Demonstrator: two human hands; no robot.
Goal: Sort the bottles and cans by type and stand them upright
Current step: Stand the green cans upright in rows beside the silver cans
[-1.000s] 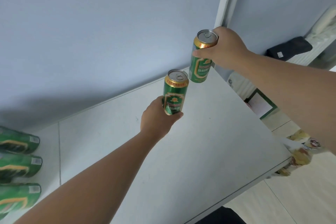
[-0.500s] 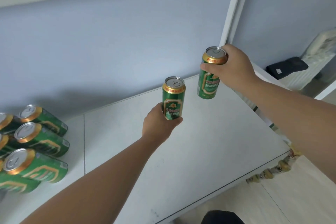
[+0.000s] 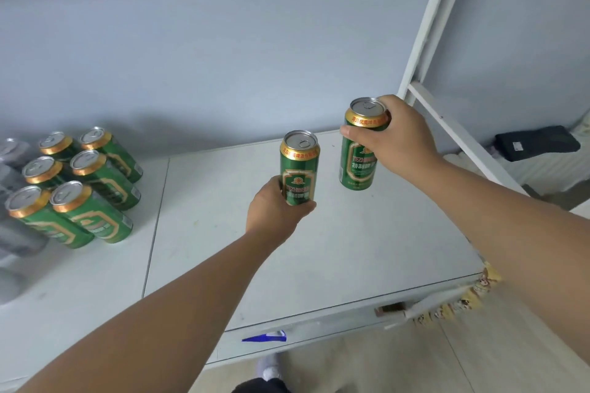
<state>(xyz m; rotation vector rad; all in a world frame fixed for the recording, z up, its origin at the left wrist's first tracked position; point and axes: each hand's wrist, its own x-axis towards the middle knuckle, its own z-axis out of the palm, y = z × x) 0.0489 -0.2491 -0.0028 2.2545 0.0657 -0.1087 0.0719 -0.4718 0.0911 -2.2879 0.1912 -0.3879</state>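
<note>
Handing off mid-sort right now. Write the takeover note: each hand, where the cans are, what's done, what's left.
Hands: the left hand grips the lower part of a green-and-gold aluminium beer can, held upright. The right hand grips a second matching can by its top, upright near the white table's far right corner; contact with the table cannot be told.
Done: six green cans stand grouped at the left, beside blurred grey cans.
Left: probably stand both held cans with the green group.

Plain domestic room: pale blue wall (image 3: 223,57), white table (image 3: 319,265), white metal frame (image 3: 424,25) upper right, tiled floor (image 3: 415,360) lower right.
</note>
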